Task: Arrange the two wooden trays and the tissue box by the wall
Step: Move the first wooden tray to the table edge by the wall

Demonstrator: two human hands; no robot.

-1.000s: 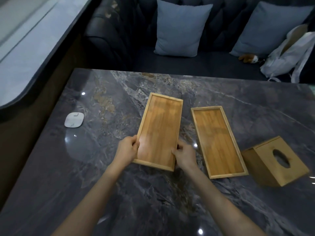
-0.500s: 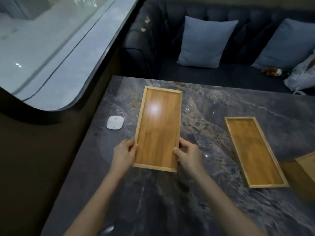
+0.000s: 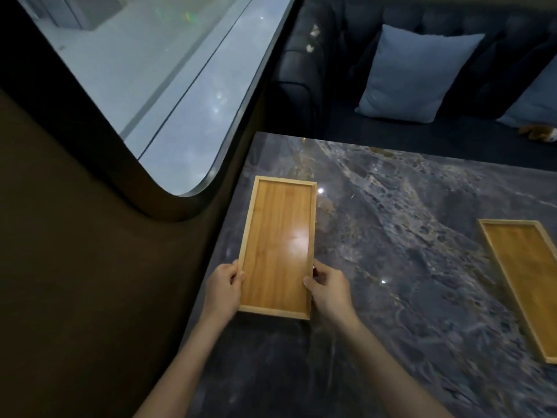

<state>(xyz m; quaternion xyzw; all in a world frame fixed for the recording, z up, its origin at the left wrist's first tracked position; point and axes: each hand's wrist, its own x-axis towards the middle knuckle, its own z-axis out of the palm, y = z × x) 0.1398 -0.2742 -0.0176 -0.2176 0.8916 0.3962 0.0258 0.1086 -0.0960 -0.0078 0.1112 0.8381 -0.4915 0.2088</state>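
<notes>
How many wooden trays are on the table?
2. One wooden tray sits by the wall, held by the left hand and right hand. The other tray lies far right, partly cut off.

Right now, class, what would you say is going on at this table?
A person holds a wooden tray by its long sides, left hand on one edge and right hand on the other, at the wall side of the marble table. A second tray lies apart, further right, untouched. The tissue box is out of view. Beyond the table sits a dark sofa with a blue cushion.
</notes>
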